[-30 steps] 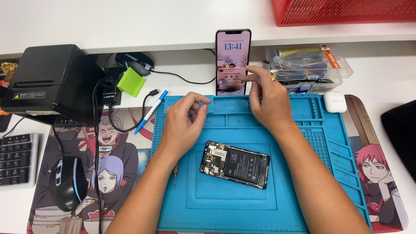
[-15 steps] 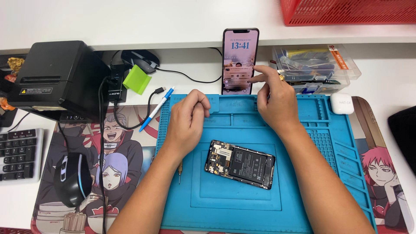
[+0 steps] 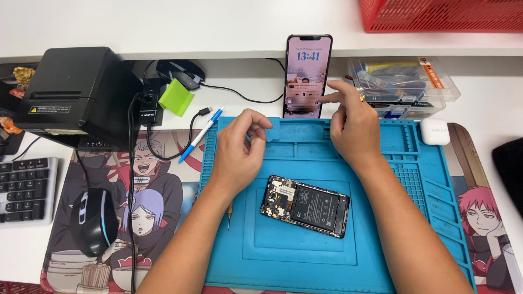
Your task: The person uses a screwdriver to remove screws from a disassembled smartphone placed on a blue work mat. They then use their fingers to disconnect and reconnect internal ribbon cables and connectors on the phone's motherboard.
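Fingers point(image 3: 333, 97) of right hand point(image 3: 354, 128) lifted to the upright lit black smartphone point(image 3: 306, 76), index touching its screen, nothing gripped. Left hand point(image 3: 239, 149) loosely curled, empty, resting on blue silicone mat point(image 3: 305, 256). Opened back-less phone point(image 3: 305, 206) lying untouched mid-mat, near both wrists.

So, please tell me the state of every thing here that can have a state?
Upright phone: screen lit, touched by right hand.
Opened phone: back cover off, lying flat on blue mat.
Left hand: loosely curled, holding nothing.
Pen: lying flat.
Earbud case: closed.
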